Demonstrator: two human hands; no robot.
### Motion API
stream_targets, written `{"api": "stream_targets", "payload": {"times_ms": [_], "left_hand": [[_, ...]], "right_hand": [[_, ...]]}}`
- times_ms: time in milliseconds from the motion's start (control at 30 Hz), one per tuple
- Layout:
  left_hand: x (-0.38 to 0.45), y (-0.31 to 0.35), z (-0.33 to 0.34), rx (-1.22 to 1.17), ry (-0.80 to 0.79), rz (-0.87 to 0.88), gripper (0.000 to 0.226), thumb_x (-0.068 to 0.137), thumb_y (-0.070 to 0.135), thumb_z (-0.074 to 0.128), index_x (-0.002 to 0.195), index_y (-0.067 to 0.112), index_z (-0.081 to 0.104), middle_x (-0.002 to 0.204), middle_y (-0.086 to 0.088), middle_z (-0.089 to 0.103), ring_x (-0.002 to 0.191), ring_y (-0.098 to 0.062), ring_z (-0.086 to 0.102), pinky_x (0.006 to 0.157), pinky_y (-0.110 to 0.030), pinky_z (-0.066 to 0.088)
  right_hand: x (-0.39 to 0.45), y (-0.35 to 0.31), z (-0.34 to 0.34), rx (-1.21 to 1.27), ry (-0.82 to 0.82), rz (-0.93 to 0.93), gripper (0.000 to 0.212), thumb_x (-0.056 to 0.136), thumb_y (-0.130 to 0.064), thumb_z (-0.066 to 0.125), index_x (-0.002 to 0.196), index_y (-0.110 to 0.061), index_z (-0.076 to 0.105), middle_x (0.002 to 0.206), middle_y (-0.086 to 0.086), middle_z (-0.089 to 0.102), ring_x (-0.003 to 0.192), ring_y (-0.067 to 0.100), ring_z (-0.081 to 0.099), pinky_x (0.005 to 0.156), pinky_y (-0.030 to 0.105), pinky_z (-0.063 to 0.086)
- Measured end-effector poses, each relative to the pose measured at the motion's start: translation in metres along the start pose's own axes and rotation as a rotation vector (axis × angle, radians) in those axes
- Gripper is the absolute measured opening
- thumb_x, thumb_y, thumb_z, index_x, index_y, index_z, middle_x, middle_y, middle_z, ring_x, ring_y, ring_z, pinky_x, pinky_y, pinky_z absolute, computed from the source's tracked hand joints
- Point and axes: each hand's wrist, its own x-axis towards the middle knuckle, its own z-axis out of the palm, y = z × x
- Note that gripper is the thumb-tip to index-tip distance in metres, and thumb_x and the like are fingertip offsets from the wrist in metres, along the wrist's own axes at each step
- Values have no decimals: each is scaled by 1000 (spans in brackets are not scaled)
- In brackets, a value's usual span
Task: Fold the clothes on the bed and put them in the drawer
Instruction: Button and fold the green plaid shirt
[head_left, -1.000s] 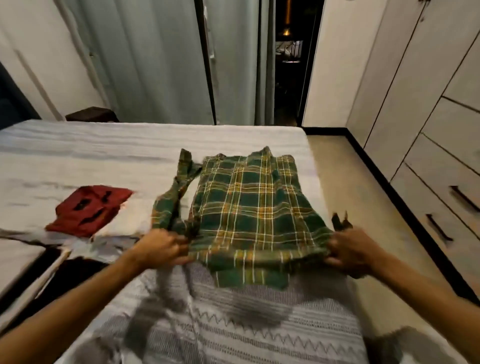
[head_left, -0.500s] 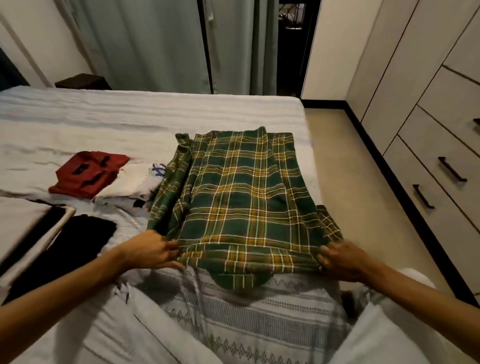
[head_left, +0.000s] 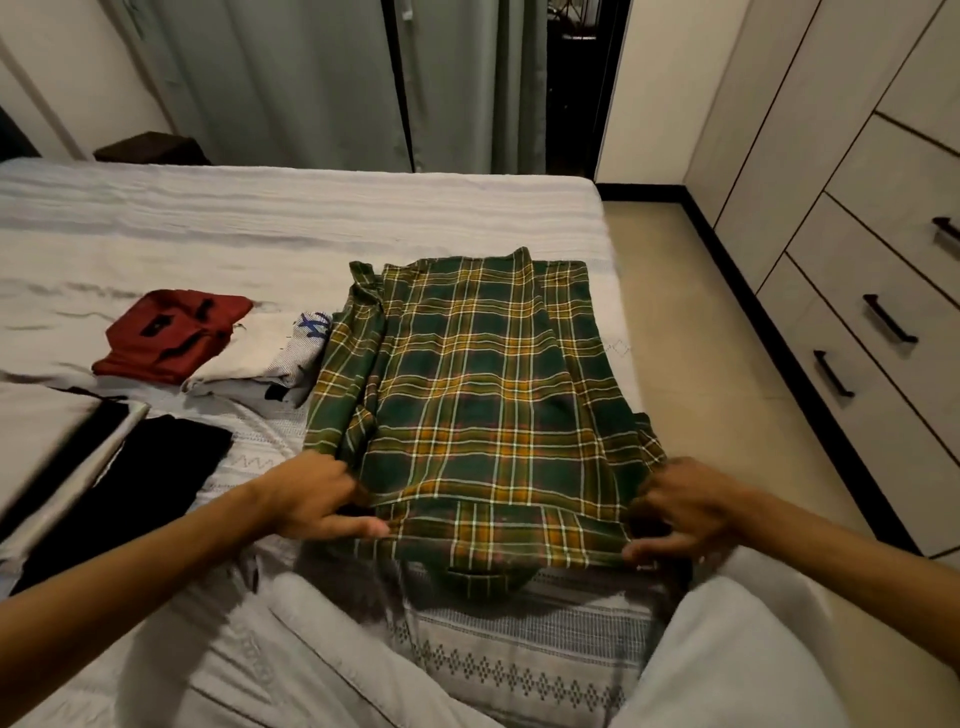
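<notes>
On the bed (head_left: 260, 223), my left hand (head_left: 317, 499) and right hand (head_left: 680, 506) pinch the plaid shirt's (head_left: 483, 395) near corners, half-folded; folded clothes (head_left: 208, 343) wait left, drawers (head_left: 872, 322) shut.

- The plaid shirt (head_left: 483, 405) hides the fingertips of the left hand (head_left: 311, 493).
- The black garment (head_left: 130, 488) is blurred, perhaps trousers.
- The frame's right edge crops the drawers (head_left: 883, 312).

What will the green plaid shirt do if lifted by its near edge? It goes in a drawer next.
The green plaid flannel shirt would probably droop: it lies limp with a rumpled sleeve. Its folds may fall open, since the hands pinch only the corners. It looks light.
</notes>
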Motion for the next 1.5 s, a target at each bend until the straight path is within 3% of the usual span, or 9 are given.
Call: {"api": "stream_targets", "payload": {"times_ms": [100, 333, 467, 667, 867, 967, 1167, 1300, 1500], "left_hand": [[33, -3, -17, -116, 97, -49, 74, 96, 87, 14, 83, 32, 63, 69, 7, 59, 61, -9, 53, 61, -25, 44], [185, -30, -56, -400, 94, -120, 72, 96, 83, 26, 148, 38, 46, 145, 7, 48, 128, -13, 50, 105, -36, 48], [278, -75, -48, -475, 70, -166, 71, 95, 81, 33, 159, 49, 28, 172, 6, 17, 159, -21, 13, 126, -48, 19], [365, -171, -36, -499, 210, -317, 83, 89, 88, 14, 162, 48, 19, 174, 9, 9, 161, -21, -1, 129, -51, 1], [367, -308, -47, -447, 286, -694, 74, 95, 75, 38, 157, 34, 38, 162, -13, 36, 148, -42, 30, 121, -59, 24], [345, -347, -54, -622, 242, -690, 39, 95, 54, 67, 129, 36, 63, 135, -15, 57, 130, -42, 52, 108, -54, 43], [338, -365, -68, -786, 272, -830, 44, 86, 53, 79, 114, 21, 67, 115, -8, 67, 115, -29, 61, 101, -41, 46], [329, -372, -69, -828, 234, -780, 38, 84, 52, 80, 105, 21, 74, 117, -12, 71, 118, -33, 62, 110, -46, 46], [314, -376, -74, -930, 82, -724, 39, 86, 57, 75, 115, 31, 76, 134, 1, 65, 129, -25, 57, 118, -46, 39]], "right_hand": [[21, 30, -20, 252, 179, 231, 80, 94, -87, 16, 83, -25, 66, 70, -6, 61, 64, 10, 59, 70, 21, 52], [131, 130, -36, 689, 322, 673, 35, 105, -46, 55, 122, -16, 63, 119, 10, 71, 99, 22, 66, 89, 37, 55], [205, 189, -36, 800, 478, 807, 51, 99, -50, 65, 136, -16, 57, 131, 7, 65, 109, 24, 63, 92, 38, 55], [308, 290, -64, 966, 642, 940, 45, 88, -57, 76, 105, -16, 69, 100, -3, 70, 94, 20, 66, 78, 33, 54], [365, 358, -86, 1155, 590, 911, 20, 87, -34, 84, 91, -17, 76, 93, 1, 74, 91, 19, 71, 73, 27, 55], [365, 371, -88, 1277, 591, 904, 28, 80, -35, 88, 98, -16, 76, 97, 1, 74, 89, 16, 70, 63, 22, 53], [336, 387, -95, 1531, 357, 767, 38, 76, -25, 87, 113, -23, 79, 110, 4, 75, 104, 19, 66, 69, 29, 59], [323, 388, -101, 1559, 174, 697, 35, 82, -22, 82, 113, -6, 77, 88, 7, 75, 72, 12, 57, 56, 21, 55], [332, 390, -95, 1293, 407, 761, 30, 88, -24, 79, 99, 3, 74, 84, 15, 70, 65, 16, 60, 51, 19, 54]]}}
